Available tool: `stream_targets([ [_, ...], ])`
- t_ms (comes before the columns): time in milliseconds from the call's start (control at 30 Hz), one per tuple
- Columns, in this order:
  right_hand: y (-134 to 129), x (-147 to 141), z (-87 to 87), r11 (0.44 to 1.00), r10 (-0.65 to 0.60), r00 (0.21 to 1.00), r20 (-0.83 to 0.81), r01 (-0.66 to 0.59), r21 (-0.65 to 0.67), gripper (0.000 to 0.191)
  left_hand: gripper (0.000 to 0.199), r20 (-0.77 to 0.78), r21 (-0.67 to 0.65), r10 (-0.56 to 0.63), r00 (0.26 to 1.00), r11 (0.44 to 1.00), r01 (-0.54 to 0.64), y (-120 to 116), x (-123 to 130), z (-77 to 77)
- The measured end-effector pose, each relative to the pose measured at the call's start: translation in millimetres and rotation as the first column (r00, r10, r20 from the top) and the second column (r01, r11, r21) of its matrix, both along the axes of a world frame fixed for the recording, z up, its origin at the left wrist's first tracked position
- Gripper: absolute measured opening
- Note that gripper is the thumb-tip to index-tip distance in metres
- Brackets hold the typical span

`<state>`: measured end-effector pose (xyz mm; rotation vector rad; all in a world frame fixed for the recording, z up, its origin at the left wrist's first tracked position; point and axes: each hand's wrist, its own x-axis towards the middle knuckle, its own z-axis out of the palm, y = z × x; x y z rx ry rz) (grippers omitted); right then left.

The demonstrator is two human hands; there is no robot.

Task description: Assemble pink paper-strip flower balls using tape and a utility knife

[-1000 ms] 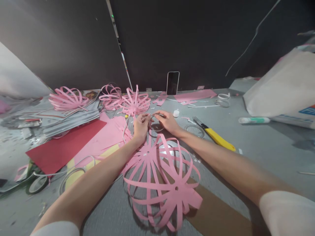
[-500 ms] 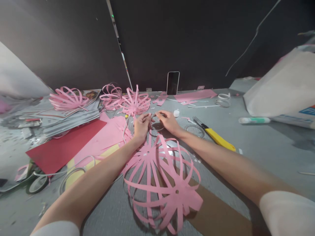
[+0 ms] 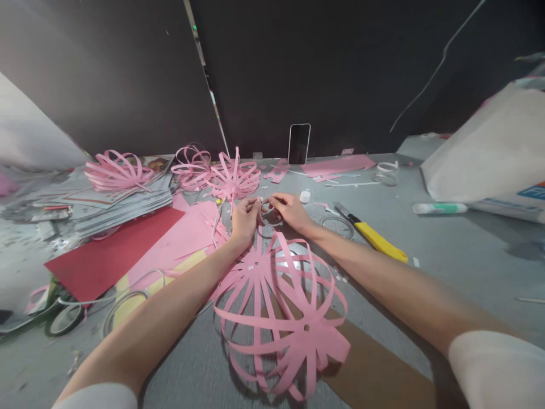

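My left hand (image 3: 246,220) is closed, its thumb and fingertips pinching something small and pale that I cannot make out. Beside it, my right hand (image 3: 292,211) has its fingers curled round a thin clear ring (image 3: 272,223), which looks like a roll of tape. Both hands nearly touch above the table. Just below them lies a pink paper-strip globe (image 3: 306,327), with strips fanning out from two discs that have small holes. One strip reaches up towards my left hand.
A yellow cutter (image 3: 381,241) and another ring (image 3: 338,227) lie to the right. Pink strip shapes (image 3: 235,180), red paper (image 3: 114,250) and stacked sheets (image 3: 123,210) are on the left. A phone (image 3: 299,144) leans at the back; scissors (image 3: 65,319) lie lower left.
My right fingers have shifted slightly round the clear ring, which sits a little more upright. The pink globe has moved very slightly. My left hand has stayed almost still.
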<state>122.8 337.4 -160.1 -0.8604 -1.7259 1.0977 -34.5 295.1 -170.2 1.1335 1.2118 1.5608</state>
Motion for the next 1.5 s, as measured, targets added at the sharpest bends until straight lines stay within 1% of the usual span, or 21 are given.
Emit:
stream_targets([
  [100, 2.9, 0.8, -2.8, 0.999, 0.037, 0.999, 0.028, -0.037, 0.002, 0.032, 0.031, 0.010, -0.005, -0.009, 1.000, 1.000, 0.009, 1.8, -0.4, -2.9],
  [167, 4.2, 0.8, -4.6, 0.999, 0.050, 0.999, 0.019, -0.050, 0.002, 0.029, 0.031, 0.012, -0.002, -0.011, 1.000, 1.000, 0.011, 2.5, -0.4, -4.2],
  [300, 5.2, -0.2, -5.6, 0.999, 0.049, 0.999, -0.005, -0.049, 0.015, 0.025, 0.030, -0.003, 0.028, 0.002, 1.000, 1.000, -0.002, 2.3, -0.1, -4.8],
  [400, 4.0, -1.2, -2.9, 0.999, 0.036, 0.999, -0.003, -0.036, 0.017, 0.022, 0.028, -0.026, 0.028, 0.009, 1.000, 1.000, -0.008, 1.5, -0.4, -4.6],
  [533, -1.2, -2.2, 3.0, 0.999, 0.037, 0.999, -0.034, -0.037, -0.015, 0.029, 0.028, -0.050, 0.047, -0.010, 0.999, 0.999, 0.013, 1.8, -1.5, -5.4],
  [667, -4.8, -3.1, 4.7, 0.998, 0.066, 0.997, -0.048, -0.066, -0.002, 0.036, 0.028, -0.086, 0.069, -0.002, 0.996, 0.998, 0.007, 3.1, -3.0, -7.4],
  [800, -3.8, -3.3, 2.6, 0.999, 0.038, 0.998, -0.059, -0.037, 0.021, 0.039, 0.028, -0.113, 0.065, 0.001, 0.994, 0.998, 0.007, 3.4, -3.7, -8.5],
  [967, -3.6, -2.6, 2.6, 0.999, 0.011, 0.998, -0.056, -0.008, 0.043, 0.034, 0.031, -0.123, 0.043, -0.005, 0.992, 0.999, 0.010, 2.3, -3.1, -6.9],
  [1100, -2.8, -2.4, 1.4, 0.999, -0.004, 0.998, -0.059, 0.006, 0.037, 0.032, 0.028, -0.136, 0.053, 0.005, 0.991, 0.999, 0.002, 1.5, -2.5, -5.0],
  [1300, 1.4, -1.7, -4.0, 0.997, -0.064, 0.995, -0.079, 0.068, 0.047, 0.028, 0.037, -0.051, 0.016, -0.025, 0.998, 1.000, 0.026, 0.8, -1.8, -5.0],
  [1500, 0.4, -0.8, -2.4, 0.999, -0.037, 0.997, -0.075, 0.040, 0.036, 0.027, 0.036, -0.061, 0.035, -0.013, 0.998, 0.999, 0.015, -0.4, -1.2, -3.0],
])
